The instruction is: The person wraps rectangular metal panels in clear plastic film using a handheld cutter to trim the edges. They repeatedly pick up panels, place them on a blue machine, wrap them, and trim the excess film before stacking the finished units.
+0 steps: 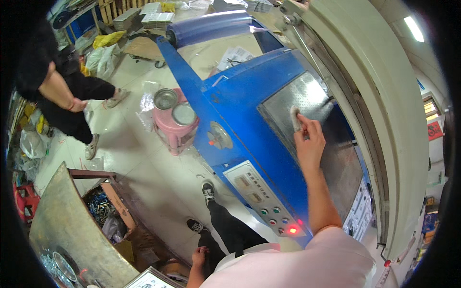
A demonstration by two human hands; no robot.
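My right hand [309, 139] reaches over the blue machine [230, 105]. Its fingers pinch a small whitish wad of cloth [294, 118], which lies against the grey metal plate [283, 103] set in the machine's top. Down at my side, next to my dark trouser leg, hangs my left hand [199, 257] with curled fingers; whether anything is inside them is hidden. A control panel [259, 192] with several buttons and a lit red lamp [293, 230] sits on the machine's near side.
The raised cream cover [365, 86] arches over the plate's right side. A clear film roll [211, 29] spans the machine's far end. Beside it stands a pink stool [175, 129] with two metal bowls. Another person [62, 91] stands at left. A worn table [72, 216] is at lower left.
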